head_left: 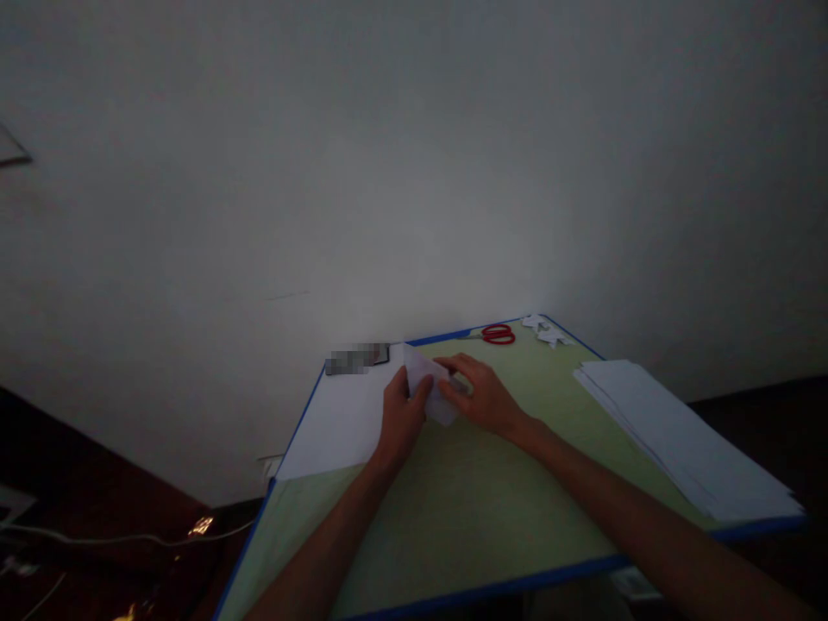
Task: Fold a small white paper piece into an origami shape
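Observation:
A folded piece of white paper [427, 381] is held up over the middle of the table, its pointed corner at the upper left. My left hand [404, 410] is closed on its left side, with the thumb lying across the face of the paper. At the paper's right edge, my right hand [482, 397] pinches it between thumb and fingers. Behind and left of my left hand, a flat white sheet [329, 431] covers part of the table. The fingers behind the folded paper are hidden.
Red-handled scissors [498, 335] lie at the back edge of the green table [466, 517] with blue edging. Paper scraps [547, 330] are in the back right corner. A stack of white paper [679, 440] lies at the right. A dark flat object [346, 360], partly blurred, is at back left, near the wall [414, 172].

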### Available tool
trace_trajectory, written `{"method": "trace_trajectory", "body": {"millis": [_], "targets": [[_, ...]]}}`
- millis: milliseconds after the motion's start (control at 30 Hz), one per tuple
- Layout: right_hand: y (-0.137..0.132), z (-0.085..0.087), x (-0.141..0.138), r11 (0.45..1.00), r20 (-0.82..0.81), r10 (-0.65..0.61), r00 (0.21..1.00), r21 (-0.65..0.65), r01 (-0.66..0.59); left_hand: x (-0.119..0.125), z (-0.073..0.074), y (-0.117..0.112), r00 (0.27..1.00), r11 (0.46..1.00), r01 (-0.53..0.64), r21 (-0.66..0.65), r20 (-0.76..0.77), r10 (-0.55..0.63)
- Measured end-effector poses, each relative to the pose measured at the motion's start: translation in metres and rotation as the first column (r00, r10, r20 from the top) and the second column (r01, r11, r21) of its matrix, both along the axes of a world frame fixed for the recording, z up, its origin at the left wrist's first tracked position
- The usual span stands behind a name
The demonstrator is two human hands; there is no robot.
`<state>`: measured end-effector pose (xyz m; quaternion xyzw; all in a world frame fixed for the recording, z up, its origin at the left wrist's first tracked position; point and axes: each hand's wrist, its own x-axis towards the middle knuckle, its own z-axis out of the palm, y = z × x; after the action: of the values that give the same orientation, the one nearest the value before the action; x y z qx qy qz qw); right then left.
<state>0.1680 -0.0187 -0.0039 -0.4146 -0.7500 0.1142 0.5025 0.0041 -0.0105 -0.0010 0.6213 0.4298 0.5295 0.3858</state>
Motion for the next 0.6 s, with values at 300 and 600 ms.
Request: {"method": "trace_trajectory", "body": {"millis": [300,600], "targets": [[0.013,0.006,0.010,0.920,-0.599,-0.064,0.798,-0.345,-0.186,0.002,0.004,-0.003,0.996,0.997,0.042,-0.058,0.075,-0.038],[0.016,0.004,0.009,0.872,-0.751,-0.095,0.654,-0.380,-0.310,0.003,0.005,-0.003,0.991,0.993,0.083,-0.082,0.115,-0.074]]}}
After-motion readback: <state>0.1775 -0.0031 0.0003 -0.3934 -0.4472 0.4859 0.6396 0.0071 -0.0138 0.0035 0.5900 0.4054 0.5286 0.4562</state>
